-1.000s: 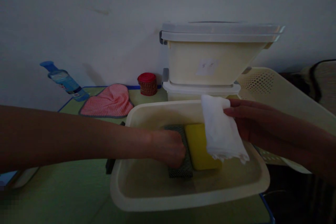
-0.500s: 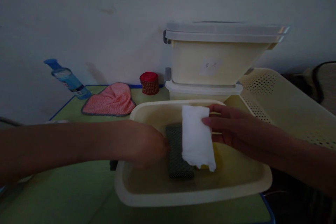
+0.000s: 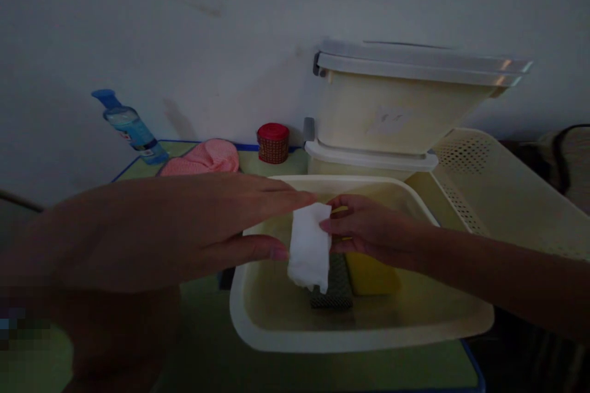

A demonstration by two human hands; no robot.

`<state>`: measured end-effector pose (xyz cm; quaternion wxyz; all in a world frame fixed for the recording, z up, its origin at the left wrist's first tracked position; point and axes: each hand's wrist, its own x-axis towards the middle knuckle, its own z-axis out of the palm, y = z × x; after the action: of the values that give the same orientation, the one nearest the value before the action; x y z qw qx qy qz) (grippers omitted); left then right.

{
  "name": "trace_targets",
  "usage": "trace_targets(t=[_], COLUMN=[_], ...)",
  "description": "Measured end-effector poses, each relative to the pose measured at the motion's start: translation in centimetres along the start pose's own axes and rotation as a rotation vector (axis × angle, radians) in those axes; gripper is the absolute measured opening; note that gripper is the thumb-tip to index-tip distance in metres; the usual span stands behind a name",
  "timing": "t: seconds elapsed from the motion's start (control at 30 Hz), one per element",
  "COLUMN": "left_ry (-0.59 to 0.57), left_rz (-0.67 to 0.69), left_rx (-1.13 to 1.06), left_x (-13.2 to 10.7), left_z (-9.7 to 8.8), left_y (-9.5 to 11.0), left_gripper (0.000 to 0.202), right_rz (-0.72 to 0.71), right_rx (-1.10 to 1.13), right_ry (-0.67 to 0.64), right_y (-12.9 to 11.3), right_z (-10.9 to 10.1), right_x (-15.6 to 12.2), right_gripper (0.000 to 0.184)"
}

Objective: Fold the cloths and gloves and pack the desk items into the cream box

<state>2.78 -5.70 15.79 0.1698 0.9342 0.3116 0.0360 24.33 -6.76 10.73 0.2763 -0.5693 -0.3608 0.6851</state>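
My right hand [image 3: 373, 227] pinches a folded white cloth [image 3: 308, 249] by its right edge and holds it above a cream plastic basin [image 3: 359, 342]. My left hand [image 3: 225, 215] reaches in from the left, fingers stretched out and thumb apart, at the cloth's left side. Its fingertips are by the cloth's upper edge; whether they touch it I cannot tell. Below the cloth, a dark grey-green textured cloth [image 3: 334, 288] lies in the basin, partly covered from view. Beside it on the right lies a yellow cloth or sponge [image 3: 372, 275].
Behind the basin stand stacked lidded storage boxes [image 3: 391, 113], with a perforated cream basket [image 3: 511, 190] to the right. On the green table [image 3: 207, 350] are a pink cloth [image 3: 207, 158], a red-topped round container [image 3: 273, 144] and a blue bottle [image 3: 133, 129] near the wall.
My left hand has come up out of the basin and spread its fingers beside the white cloth. My right hand has moved the cloth left, uncovering more of the yellow piece. The view has shifted slightly.
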Motion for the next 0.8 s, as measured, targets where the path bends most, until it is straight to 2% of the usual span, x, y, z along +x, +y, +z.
trace_targets(t=[0.1,0.17,0.27,0.37,0.47,0.53,0.6,0.7,0.8], left_ry=[-0.026,-0.004,0.037,0.025,0.024,0.022,0.016,0.012,0.011], left_rz=[0.155,0.17,0.119,0.008,-0.094,-0.127,-0.137,-0.131,-0.129], left_rx=[-0.024,0.001,0.023,0.018,0.025,0.03,0.027,0.017,0.018], left_x=[0.0,-0.3,-1.0,-1.6,-1.9,-1.8,-1.7,-1.5,-1.5], left_z=[0.1,0.0,-0.5,-0.9,-1.1,-1.1,-1.1,-1.2,-1.3], left_y=[-0.5,-1.5,-3.2,-4.6,-5.5,-5.7,-5.6,-5.5,-5.5], left_gripper=[0.044,0.046,0.05,0.056,0.058,0.059,0.061,0.065,0.066], right_rz=[-0.084,-0.258,-0.676,-1.157,-1.464,-1.546,-1.561,-1.54,-1.499], right_rx=[-0.181,-0.394,-0.754,-1.166,-1.523,-1.707,-1.825,-1.897,-1.932], right_ry=[-0.006,-0.029,-0.158,-0.389,-0.556,-0.619,-0.647,-0.639,-0.705], right_y=[0.0,-0.2,-0.5,-0.4,0.2,0.8,1.3,1.7,2.1], right_z=[0.9,1.0,0.6,0.3,0.4,0.4,0.4,0.3,0.5], right_x=[1.1,1.8,2.5,2.8,3.4,3.9,4.4,4.6,4.5], right_gripper=[0.019,0.025,0.021,0.014,0.013,0.02,0.024,0.024,0.022])
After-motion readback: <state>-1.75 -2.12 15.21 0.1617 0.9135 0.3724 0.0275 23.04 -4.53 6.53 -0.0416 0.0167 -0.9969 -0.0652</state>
